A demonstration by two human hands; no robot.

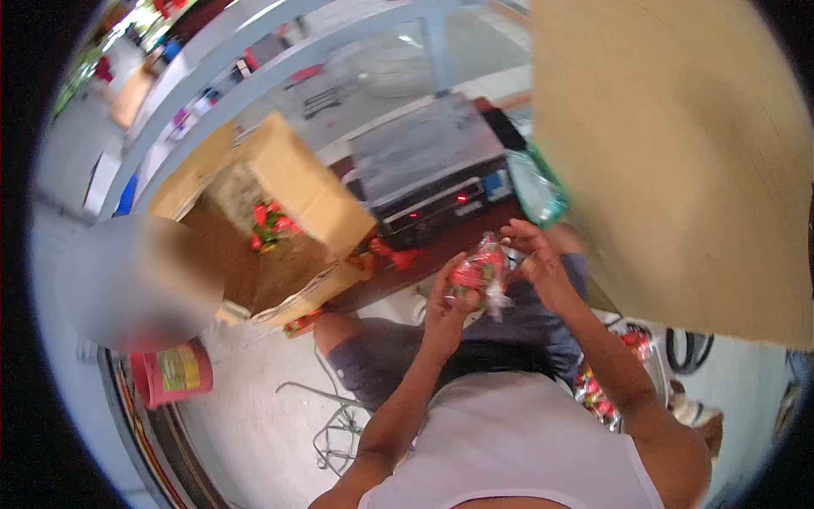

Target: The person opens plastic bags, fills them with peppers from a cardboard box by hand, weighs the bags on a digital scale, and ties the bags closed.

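My left hand [448, 312] is closed round a clear plastic bag of red and green pieces [477, 270], held above my lap. The pieces are too blurred to name. A twisted, whitish end of the bag hangs down at its lower right. My right hand [544, 270] is just right of the bag, its fingers curved and apart, with nothing visible in them. Beyond both hands stands a flat-topped dark machine with small red lights [437, 161], looking like a digital scale.
An open cardboard box [309, 191] at left holds some red and green pieces [270, 225]. A large cardboard sheet [678, 161] rises at right. Green plastic [543, 191] lies beside the machine. A person's blurred head is at left, above a red bucket [172, 373]. Filled bags [604, 390] lie at my right.
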